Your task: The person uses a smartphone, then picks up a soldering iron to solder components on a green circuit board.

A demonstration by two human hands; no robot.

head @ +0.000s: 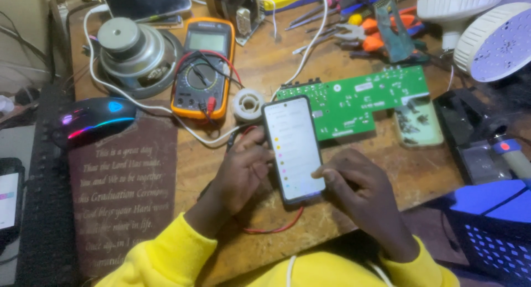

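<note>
A black smartphone (293, 147) with a lit white screen lies tilted over the wooden workbench (265, 66). My left hand (240, 173) grips its left edge from the side. My right hand (357, 182) rests at the phone's lower right edge, thumb on the screen. Both arms wear yellow sleeves. A green circuit board (359, 99) lies just behind the phone. A red wire (276, 229) loops under the phone and hands.
An orange multimeter (203, 68) with leads, a speaker driver (135, 52), a solder spool (247, 104), a lit mouse (94, 120), pliers and screwdrivers (365, 21), white lamp housings (487, 27), a brown plaque (124, 193), a blue basket (492, 231).
</note>
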